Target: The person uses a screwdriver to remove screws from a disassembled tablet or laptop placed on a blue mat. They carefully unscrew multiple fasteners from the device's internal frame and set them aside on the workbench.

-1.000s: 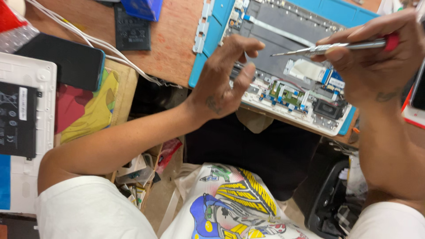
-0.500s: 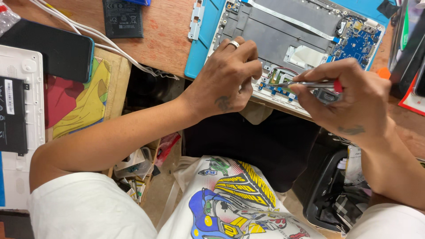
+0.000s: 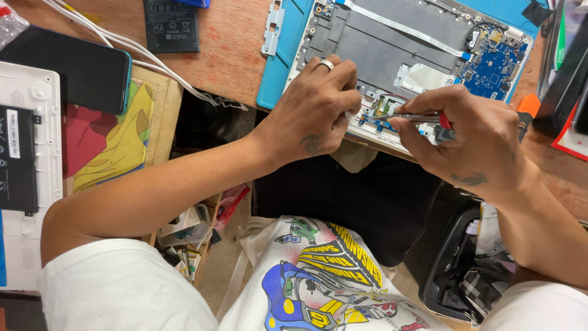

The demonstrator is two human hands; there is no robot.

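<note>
Our left hand (image 3: 318, 113), fingers curled, steadies the opened tablet (image 3: 404, 55); our right hand (image 3: 471, 144) pinches a screwdriver (image 3: 416, 117) onto its small board.

An opened tablet (image 3: 392, 49) lies on a blue mat (image 3: 278, 67) at the edge of a wooden bench (image 3: 226, 49), its grey inner plate and a blue circuit board (image 3: 493, 61) showing. The left hand (image 3: 315, 113), with a ring on one finger, rests on the tablet's near edge, fingers curled against a small board there. The right hand (image 3: 471, 138) sits just to the right of it, pinching a metal screwdriver (image 3: 413, 116) with a red collar, the tip pointing left onto that same near edge. Left of the tablet, beyond the mat, lie a small black battery (image 3: 171, 26), white cables (image 3: 122, 46) and a dark phone (image 3: 67, 70).
</note>
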